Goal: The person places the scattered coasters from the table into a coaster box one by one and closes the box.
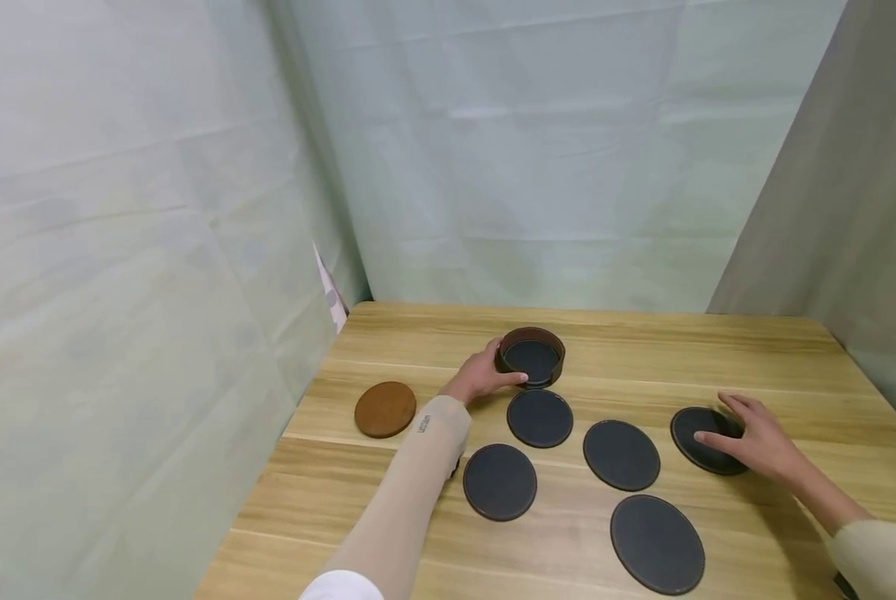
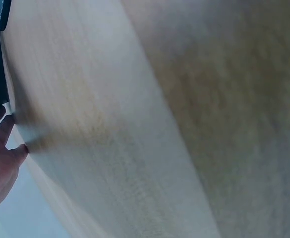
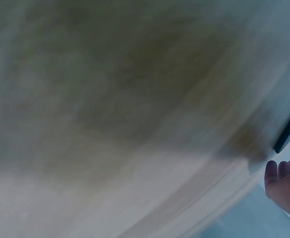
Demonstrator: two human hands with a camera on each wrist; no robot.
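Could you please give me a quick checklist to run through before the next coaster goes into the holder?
1. Left hand steadies the round holder: ok.
2. Holder upright on the table: ok.
3. Room left in the holder: cannot tell; one dark coaster seems to lie inside.
4. Right hand on the far-right coaster: ok, fingers rest flat on it.
5. Coaster lifted: not ok.
6. Brown lid clear of the path: ok.
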